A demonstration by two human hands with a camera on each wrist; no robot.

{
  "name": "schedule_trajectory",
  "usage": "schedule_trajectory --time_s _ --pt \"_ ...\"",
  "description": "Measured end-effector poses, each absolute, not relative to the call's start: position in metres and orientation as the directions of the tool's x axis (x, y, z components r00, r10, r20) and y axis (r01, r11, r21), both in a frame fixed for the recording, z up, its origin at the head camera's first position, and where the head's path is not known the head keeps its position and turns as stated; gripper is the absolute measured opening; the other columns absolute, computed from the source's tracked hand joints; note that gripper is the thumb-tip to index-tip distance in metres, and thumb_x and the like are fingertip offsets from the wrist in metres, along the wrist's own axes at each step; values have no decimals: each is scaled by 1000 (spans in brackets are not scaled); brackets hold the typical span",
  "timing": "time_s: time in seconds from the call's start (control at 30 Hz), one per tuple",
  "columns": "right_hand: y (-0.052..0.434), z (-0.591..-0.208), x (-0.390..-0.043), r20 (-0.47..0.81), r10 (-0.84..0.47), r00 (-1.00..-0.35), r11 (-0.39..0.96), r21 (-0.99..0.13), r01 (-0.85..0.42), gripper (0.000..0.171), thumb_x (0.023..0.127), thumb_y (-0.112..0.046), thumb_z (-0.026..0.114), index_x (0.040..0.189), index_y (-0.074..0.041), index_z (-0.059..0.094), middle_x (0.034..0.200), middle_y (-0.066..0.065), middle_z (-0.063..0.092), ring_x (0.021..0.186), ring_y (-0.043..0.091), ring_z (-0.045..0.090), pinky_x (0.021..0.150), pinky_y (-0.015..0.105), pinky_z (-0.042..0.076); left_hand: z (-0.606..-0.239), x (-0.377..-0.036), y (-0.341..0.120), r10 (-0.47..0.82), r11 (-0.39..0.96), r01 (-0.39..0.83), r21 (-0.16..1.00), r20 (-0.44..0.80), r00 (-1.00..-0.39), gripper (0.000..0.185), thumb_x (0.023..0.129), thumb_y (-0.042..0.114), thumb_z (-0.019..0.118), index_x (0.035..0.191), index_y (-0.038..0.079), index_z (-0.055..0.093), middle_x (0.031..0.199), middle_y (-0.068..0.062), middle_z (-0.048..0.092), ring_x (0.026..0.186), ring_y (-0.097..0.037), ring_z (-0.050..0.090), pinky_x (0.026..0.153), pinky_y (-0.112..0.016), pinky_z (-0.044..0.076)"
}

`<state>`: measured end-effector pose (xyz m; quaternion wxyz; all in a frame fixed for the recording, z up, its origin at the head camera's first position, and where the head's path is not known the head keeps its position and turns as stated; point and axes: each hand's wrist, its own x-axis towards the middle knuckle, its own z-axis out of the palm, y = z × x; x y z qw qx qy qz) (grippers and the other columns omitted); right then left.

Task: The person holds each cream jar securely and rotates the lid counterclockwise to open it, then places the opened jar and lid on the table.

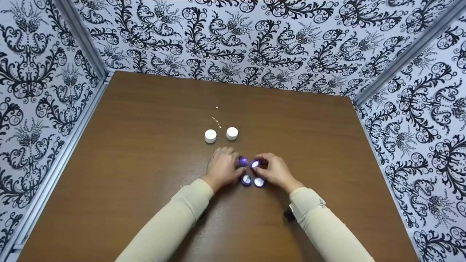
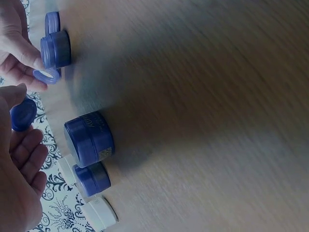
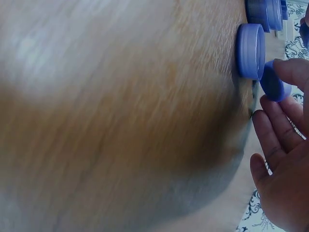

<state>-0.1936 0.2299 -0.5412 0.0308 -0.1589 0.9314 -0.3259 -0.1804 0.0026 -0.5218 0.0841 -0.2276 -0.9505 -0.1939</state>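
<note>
Brown wood-grain table point(image 1: 145, 145), patterned walls around it. My left hand point(image 1: 222, 167) pinches a purple lid point(image 1: 243, 161) at thumb and fingertip; my right hand point(image 1: 276, 171) pinches another purple cap point(image 1: 255, 164), white liner showing. Both are lifted beside two round purple plastic jars point(image 1: 247, 180) between my wrists. Two white jars point(image 1: 210, 136) stand well apart behind them.

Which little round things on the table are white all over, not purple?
The two white jars standing side by side farther up the table, beyond both hands. The ones by the left hand and right hand are purple.
</note>
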Motion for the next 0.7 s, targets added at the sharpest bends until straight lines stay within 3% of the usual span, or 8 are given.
schedule_trajectory --time_s 0.2,0.47,0.7 --pt "232 -541 -197 54 -361 -931 784 -522 -335 35 81 -22 79 113 -9 73 112 4 68 108 24 61 95 42 46 -523 -182 3 405 825 464 322 234 -884 44 82 47 76 104 9 73 100 -2 64 95 -24 58 92 -41 43" --pt "231 -540 -199 48 -368 -929 793 -505 -340 33 77 -20 81 108 -12 74 108 1 67 103 24 60 91 43 46 -525 -186 7 435 830 490 266 239 -868 40 82 46 76 99 10 73 94 -2 62 92 -24 59 85 -40 44" --pt "232 -539 -199 54 -383 -922 802 -475 -361 33 76 -20 82 106 -12 74 105 2 67 100 24 59 89 45 45 -524 -192 12 472 830 513 219 214 -855 36 83 43 75 99 10 73 93 -1 61 93 -24 59 88 -39 44"
